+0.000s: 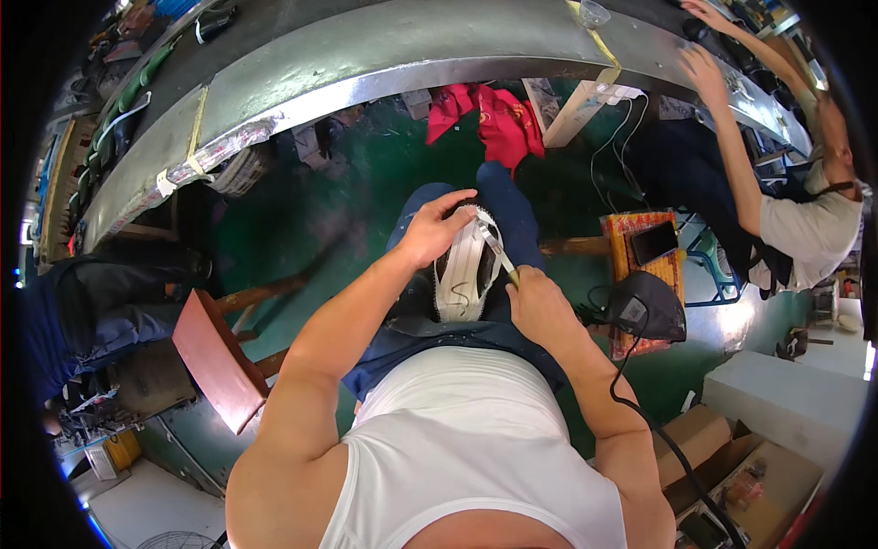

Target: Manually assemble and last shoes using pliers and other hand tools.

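On my lap rests a whitish shoe (462,274), lengthwise with one end toward me, a pale stitched rim around it and dark gaps beside a pale middle strip. A dark thread-like squiggle lies near its near end. My left hand (433,231) grips the far end from the left, fingers bent over the rim. In my closed right hand (540,302) is a hand tool (495,245) with a shiny metal head and a yellowish-green handle. Its metal tip touches or hovers just over the shoe's far end, beside my left fingers; which of the two I cannot tell. Its exact kind is unclear.
A long metal-edged bench (366,87) curves across the far side. Red cloth (489,123) hangs below it. At right, a stool with a patterned cover (631,229) bears a phone (654,242) and a black bag-like item (647,306). A co-worker (805,220) reaches over the bench. A reddish-brown stool (215,361) stands left.
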`<state>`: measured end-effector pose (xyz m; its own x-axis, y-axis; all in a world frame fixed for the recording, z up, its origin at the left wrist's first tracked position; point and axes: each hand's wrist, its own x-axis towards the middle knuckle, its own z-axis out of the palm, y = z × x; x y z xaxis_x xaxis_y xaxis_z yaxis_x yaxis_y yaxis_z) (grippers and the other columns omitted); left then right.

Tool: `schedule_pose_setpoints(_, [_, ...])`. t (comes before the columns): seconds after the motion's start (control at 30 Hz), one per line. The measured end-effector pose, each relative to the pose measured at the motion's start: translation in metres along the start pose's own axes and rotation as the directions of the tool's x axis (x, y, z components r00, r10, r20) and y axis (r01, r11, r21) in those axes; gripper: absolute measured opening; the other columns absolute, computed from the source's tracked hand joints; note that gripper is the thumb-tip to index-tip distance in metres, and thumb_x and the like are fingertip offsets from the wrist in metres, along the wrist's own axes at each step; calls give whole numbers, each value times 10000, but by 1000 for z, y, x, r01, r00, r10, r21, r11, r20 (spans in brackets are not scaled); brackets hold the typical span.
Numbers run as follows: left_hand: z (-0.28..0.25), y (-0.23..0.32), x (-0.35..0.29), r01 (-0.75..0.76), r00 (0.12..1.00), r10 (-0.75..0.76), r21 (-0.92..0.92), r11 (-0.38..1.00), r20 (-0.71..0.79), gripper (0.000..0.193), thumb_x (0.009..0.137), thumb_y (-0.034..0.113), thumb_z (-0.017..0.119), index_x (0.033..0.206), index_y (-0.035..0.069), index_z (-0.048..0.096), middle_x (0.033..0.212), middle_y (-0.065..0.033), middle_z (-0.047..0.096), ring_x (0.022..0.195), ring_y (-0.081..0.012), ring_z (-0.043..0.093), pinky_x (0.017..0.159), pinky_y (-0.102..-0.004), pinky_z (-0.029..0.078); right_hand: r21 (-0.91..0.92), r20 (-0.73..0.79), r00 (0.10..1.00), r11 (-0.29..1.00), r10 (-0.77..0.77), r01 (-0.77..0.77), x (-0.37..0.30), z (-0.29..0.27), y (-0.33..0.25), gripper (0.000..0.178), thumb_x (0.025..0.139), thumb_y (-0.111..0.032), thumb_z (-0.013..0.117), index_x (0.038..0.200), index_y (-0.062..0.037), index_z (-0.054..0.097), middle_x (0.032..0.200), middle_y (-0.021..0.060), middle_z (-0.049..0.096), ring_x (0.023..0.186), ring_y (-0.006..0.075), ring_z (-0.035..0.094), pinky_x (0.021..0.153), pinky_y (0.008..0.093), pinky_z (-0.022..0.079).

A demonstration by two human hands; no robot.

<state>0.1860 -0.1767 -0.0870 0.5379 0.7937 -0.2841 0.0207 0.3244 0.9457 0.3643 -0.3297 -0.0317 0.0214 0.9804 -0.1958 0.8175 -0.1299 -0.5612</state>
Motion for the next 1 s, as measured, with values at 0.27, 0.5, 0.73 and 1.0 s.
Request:
schedule_pose_setpoints(0.27, [-4, 7, -1, 16, 1000, -15, 48, 999, -12, 399, 935, 183, 664, 1312, 75, 593, 1068, -50, 668, 930, -108, 598, 835, -268, 499, 568, 207, 969, 791, 133, -230, 7, -58, -22, 262, 972, -242, 559, 940, 18, 566, 722, 78, 628, 643, 152, 631, 595, 309, 505])
schedule_pose_setpoints(0.5, [7, -48, -45, 49, 989, 6, 371, 927, -145, 848, 779, 221, 773, 1491, 47, 346, 1320, -208, 571, 1189, -284, 570, 1029, -340, 431, 438, 373, 897, 808, 236, -395, 19, -28, 0, 382, 1008, -342, 504, 841, -5, 575, 694, 95, 613, 571, 125, 588, 524, 290, 473])
schedule_pose_setpoints(0.73, [10, -19, -73, 162, 970, -233, 538, 827, 66, 1248, 681, 260, 853, 1550, 46, -18, 1355, -269, 518, 1250, -348, 528, 1071, -352, 394, 766, 181, 943, 562, 278, -312, -5, 6, 48, 359, 1035, -322, 464, 1055, 26, 554, 806, 60, 607, 592, 120, 585, 496, 251, 481])
schedule_pose_setpoints(1.0, [-14, 100, -53, -306, 943, 272, 814, 493, 190, 773, 703, 162, 758, 1363, 24, 381, 1044, -218, 687, 947, -392, 674, 822, -446, 540, 851, 110, 896, 425, 430, -309, -20, 0, 72, 323, 1031, -308, 478, 1058, 5, 548, 807, 68, 605, 601, 129, 591, 496, 262, 490])
